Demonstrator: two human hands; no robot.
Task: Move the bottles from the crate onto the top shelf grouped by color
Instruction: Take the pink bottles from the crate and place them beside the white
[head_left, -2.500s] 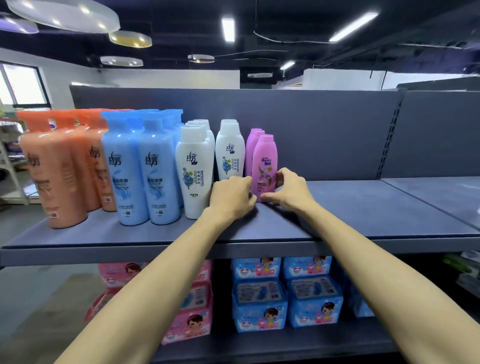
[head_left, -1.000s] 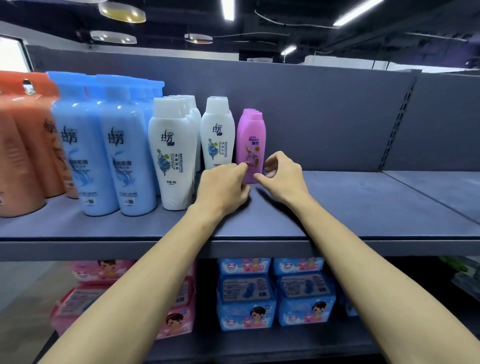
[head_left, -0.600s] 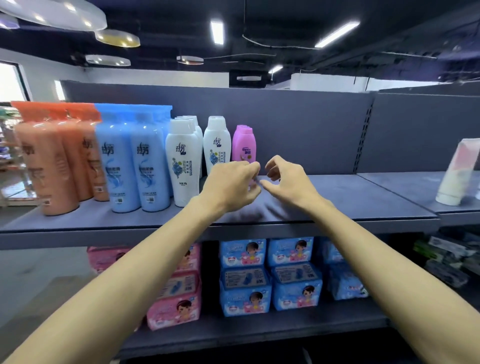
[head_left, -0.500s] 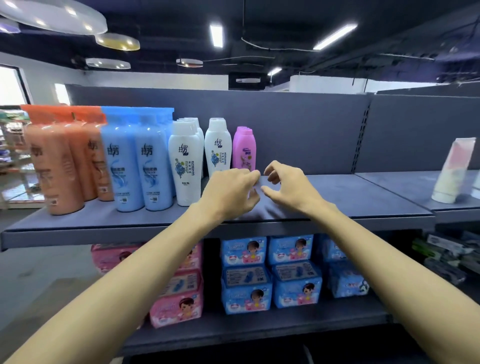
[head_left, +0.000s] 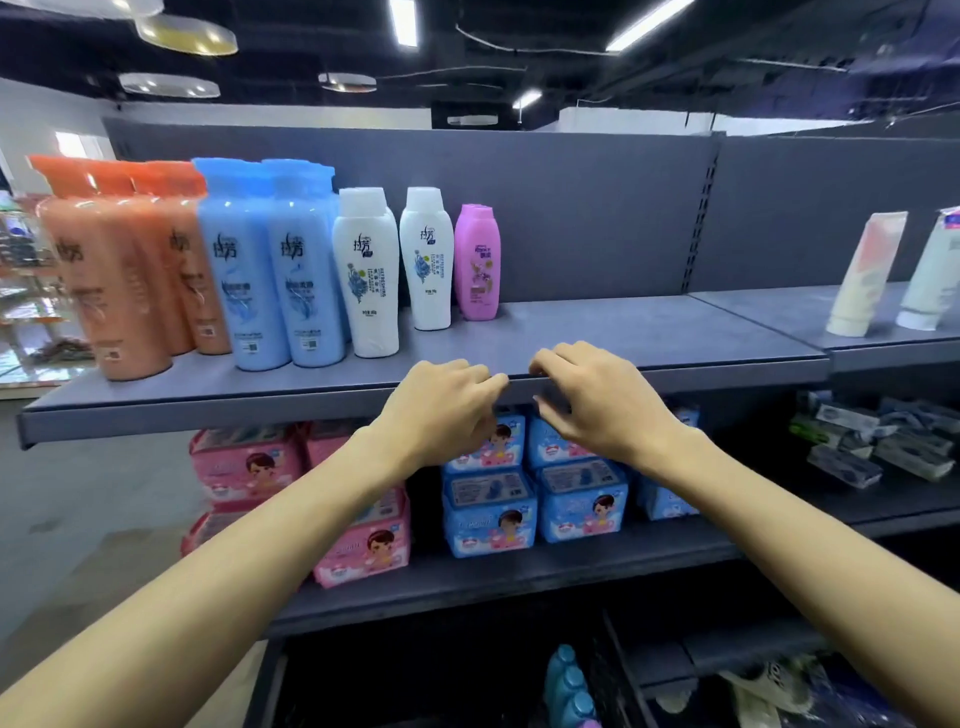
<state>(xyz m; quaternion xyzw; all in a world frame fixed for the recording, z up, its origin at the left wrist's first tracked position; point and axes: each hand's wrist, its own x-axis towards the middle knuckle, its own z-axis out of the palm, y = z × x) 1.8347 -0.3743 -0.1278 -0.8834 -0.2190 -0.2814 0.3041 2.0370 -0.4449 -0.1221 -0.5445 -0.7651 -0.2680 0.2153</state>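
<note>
Gleaming, rounded pink bottle stands on flat matte shelf

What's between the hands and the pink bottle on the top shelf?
Head view: only bare grey metal shelf top lies between the pink plastic bottle and the left hand and right hand.

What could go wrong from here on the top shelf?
Blue bottles in the crate belong with the blue group, hemmed between the orange bottles and white bottles; squeezing one in could topple neighbours. The front orange bottle stands close to the front edge of the top shelf and could fall.
</note>
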